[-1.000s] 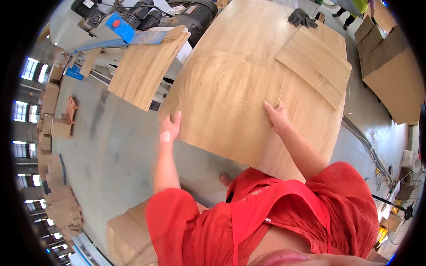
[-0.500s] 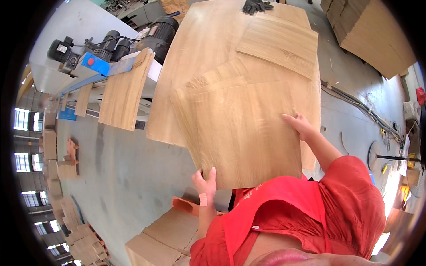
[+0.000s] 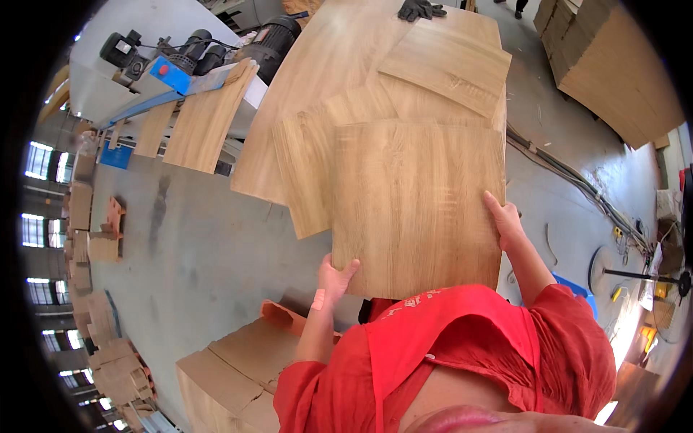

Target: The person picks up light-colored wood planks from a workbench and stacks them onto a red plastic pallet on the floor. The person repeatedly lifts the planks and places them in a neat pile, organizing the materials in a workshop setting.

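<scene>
A square wood-grain panel [image 3: 419,209] is held in front of me by its two side edges. My left hand [image 3: 336,278] grips its lower left corner, thumb on the face and fingers behind. At the right edge my right hand [image 3: 504,222] is closed on it the same way; the fingers of both hands are mostly hidden behind the board. Partly behind it, a second wood-grain panel [image 3: 307,169] lies on the table with its near corner past the edge. Another panel [image 3: 447,65] rests farther back on the wood-topped table [image 3: 328,54].
A dark glove [image 3: 421,9] lies at the table's far end. On the left stands a machine with black motors [image 3: 271,45] and wood strips [image 3: 209,119] sticking out. A cardboard-covered stack [image 3: 238,361] is at my lower left. Cables [image 3: 577,184] run along the floor at right, near a tall board stack [image 3: 613,72].
The held panel has shifted right and turned straighter, coming away from the panel under it, which now shows more. Both hands have stayed on its edges. My view has shifted slightly.
</scene>
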The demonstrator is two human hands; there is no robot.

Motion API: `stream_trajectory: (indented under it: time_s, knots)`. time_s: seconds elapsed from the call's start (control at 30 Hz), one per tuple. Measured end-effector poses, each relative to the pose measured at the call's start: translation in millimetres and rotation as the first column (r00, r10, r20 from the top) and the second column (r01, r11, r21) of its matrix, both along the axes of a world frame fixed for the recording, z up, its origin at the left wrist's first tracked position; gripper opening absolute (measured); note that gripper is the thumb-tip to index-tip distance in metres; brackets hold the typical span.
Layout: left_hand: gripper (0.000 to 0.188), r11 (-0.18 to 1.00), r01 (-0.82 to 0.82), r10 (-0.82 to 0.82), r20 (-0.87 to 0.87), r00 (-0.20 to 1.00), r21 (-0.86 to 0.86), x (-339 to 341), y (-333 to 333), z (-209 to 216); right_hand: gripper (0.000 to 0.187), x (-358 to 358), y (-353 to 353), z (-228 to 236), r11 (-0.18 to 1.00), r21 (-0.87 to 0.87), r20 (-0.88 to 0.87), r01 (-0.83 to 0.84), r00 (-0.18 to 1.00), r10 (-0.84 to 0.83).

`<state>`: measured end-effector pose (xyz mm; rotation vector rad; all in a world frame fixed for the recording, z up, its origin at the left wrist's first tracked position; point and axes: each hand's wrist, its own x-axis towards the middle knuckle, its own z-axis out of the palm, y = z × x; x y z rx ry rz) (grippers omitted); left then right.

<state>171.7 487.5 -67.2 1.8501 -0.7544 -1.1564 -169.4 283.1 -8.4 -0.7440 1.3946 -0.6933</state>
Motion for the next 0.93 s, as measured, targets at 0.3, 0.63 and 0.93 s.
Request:
stream_trajectory:
  time_s: [0.3, 0.63, 0.93]
  knots:
    - [0.069, 0.783, -0.162, 0.095, -0.142, 0.985, -0.6, -39.9, -85.9, 53.8, 0.033, -30.5, -89.6, 6.2, 0.674, -0.738, -0.005, -0.039, 0.999, 0.052]
    - [0.06, 0.703, -0.382, -0.044, -0.574, 0.818, -0.599, -79.7, -76.8, 84.0, 0.047, -48.3, -126.5, -51.6, 0.498, -0.85, -0.073, -0.172, 0.974, 0.213]
    - [0.058, 0.633, -0.466, 0.498, -0.135, 0.856, -0.619, -112.2, -59.3, 73.0, 0.061, -36.7, -151.0, 22.9, 0.631, -0.638, -0.283, -0.441, 0.897, 0.34]
